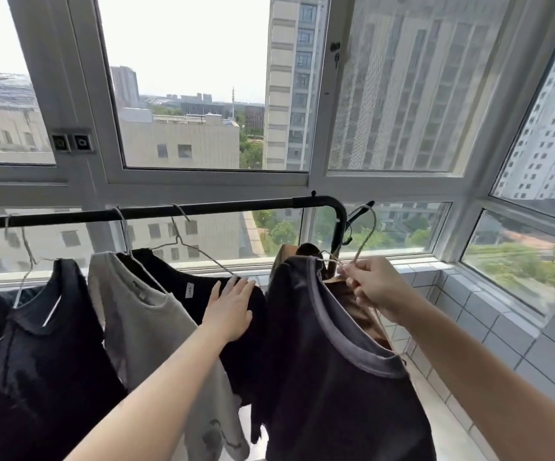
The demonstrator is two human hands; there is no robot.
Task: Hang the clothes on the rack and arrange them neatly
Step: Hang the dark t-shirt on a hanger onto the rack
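Dark shirts (53, 327) on black rack (202, 209)

I count one black rack bar (156, 211). I see three wire hangers hooked on it: (24, 261), (126, 234), (183, 234), and a fourth hanger (366, 234) off the bar. I count five garments clearly: two black shirts (49, 327), (196, 294), one grey shirt (146, 321), one dark purple-collared shirt (329, 361) and one brown piece (352, 301). Two hands: (231, 307), (372, 284).

A black rack rail (202, 209) runs level before the window, bending downward at its right end. Wire hangers hook over it: to the left of the bend, one carrying a black shirt (196, 291), farther left a grey shirt (146, 324), and farthest from the bend a dark collared top (53, 344).
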